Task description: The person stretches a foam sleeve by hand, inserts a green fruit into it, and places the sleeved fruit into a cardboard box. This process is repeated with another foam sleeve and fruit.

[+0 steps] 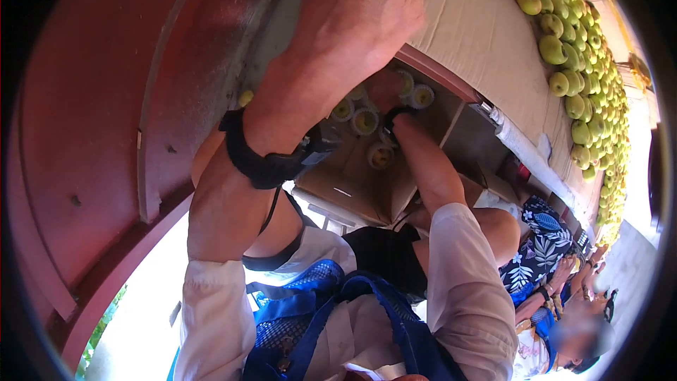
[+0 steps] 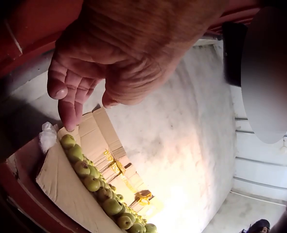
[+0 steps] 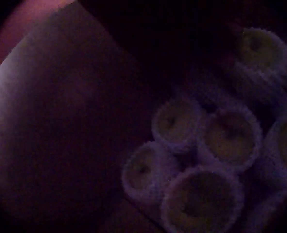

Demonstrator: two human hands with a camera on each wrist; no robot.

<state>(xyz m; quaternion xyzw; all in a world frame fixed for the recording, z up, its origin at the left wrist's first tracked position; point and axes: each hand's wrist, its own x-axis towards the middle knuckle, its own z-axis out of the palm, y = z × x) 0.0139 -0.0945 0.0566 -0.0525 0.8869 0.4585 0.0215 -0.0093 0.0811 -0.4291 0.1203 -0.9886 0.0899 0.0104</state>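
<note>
My left hand (image 1: 360, 17) reaches up over the red edge, its thumb near a small white piece at the top of the head view. In the left wrist view its fingers (image 2: 71, 97) extend loosely, close to a crumpled white wad (image 2: 48, 137) by the green apples (image 2: 91, 183). My right hand (image 1: 389, 90) is down inside a cardboard box (image 1: 352, 194), among apples in white foam nets (image 1: 364, 121). Several netted apples (image 3: 230, 138) sit close together in the dim right wrist view. The right fingers are hidden in shadow, so I cannot tell what they hold.
A long heap of loose green apples (image 1: 575, 77) lies on cardboard (image 1: 472, 17) at the right. A red panel (image 1: 84, 134) rises at the left. Another person in a dark floral garment (image 1: 539, 240) is at the lower right.
</note>
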